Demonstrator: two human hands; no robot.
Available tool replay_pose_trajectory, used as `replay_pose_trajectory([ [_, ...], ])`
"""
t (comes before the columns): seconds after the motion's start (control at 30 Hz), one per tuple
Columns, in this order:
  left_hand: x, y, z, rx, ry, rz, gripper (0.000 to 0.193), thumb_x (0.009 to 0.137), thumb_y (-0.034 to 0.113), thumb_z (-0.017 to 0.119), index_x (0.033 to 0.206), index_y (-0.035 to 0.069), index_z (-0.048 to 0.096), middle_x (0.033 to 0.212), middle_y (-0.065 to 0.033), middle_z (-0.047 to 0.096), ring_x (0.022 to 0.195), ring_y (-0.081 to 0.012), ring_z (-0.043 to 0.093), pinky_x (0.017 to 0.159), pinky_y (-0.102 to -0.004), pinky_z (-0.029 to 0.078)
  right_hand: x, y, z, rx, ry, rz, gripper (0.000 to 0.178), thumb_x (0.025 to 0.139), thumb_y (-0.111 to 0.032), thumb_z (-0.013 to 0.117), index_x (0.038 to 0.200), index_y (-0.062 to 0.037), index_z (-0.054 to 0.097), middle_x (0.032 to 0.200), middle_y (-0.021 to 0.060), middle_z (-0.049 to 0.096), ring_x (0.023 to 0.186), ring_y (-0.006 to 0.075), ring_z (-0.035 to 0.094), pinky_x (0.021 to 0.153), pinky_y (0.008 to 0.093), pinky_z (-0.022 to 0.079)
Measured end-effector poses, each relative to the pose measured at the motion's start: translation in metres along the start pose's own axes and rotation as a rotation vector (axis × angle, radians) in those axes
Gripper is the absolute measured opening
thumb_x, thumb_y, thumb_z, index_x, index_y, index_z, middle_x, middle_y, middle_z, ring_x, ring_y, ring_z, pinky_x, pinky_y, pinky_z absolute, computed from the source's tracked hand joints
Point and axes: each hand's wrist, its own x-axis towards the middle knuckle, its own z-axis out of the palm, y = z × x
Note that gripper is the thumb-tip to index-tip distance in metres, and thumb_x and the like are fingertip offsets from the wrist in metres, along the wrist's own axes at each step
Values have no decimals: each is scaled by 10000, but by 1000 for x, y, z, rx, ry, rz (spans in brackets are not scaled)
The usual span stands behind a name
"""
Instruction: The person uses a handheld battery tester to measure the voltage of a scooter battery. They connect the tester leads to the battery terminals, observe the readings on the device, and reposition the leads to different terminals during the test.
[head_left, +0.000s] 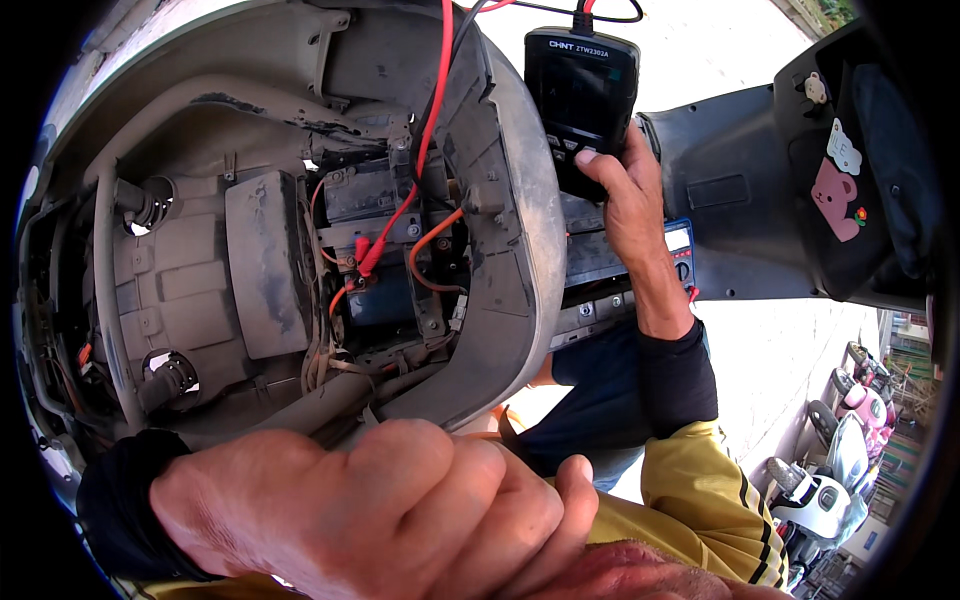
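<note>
In my right hand (637, 200) is a black handheld battery tester (582, 85) with a dark screen. The thumb lies on its buttons, and the fingers go out of sight behind it. Red and black leads run from its top. My left hand (390, 500) is raised close in front, its fingers curled into a fist; its palm side is hidden. Beyond it is the opened body of a scooter (545, 290). Inside, a red clip (372, 257) on a red lead sits by the terminals of a dark battery (380, 303). Where the black lead ends is unclear.
A blue multimeter (682, 240) lies on the scooter's footboard, beside my right wrist. A dusty metal frame tube (105, 270) and loose orange cables (425, 262) surround the battery bay. The front panel (740, 190) stands at the right. Parked scooters (815, 500) are farther right.
</note>
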Motion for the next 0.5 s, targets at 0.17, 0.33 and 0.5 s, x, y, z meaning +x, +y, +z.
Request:
replay_pose_trajectory([
  [0.17, 0, -1, 4, 17, 45, 0, 87, 980, 61, 693, 1047, 116, 688, 775, 35, 475, 677, -92, 515, 555, -240, 406, 0, 0, 0, -16, 6, 5, 458, 898, -105, 605, 1335, 27, 571, 1151, 77, 656, 1043, 129, 591, 986, 287, 458],
  [0.33, 3, 7, 12, 38, 133, -81, 72, 979, 63, 702, 1020, 120, 685, 748, 37, 461, 655, -93, 508, 532, -240, 388, 1, 2, 1, -17, 37, -22, 459, 878, -200, 641, 1264, 44, 597, 1094, 129, 683, 1007, 163, 620, 953, 314, 486],
  [0.5, 3, 7, 12, 31, 126, -86, 67, 978, 66, 706, 1013, 118, 683, 749, 38, 458, 650, -93, 501, 529, -245, 382, 0, 0, 0, -19, 8, -6, 467, 890, -144, 612, 1320, 33, 576, 1147, 101, 665, 1044, 144, 602, 984, 298, 464],
])
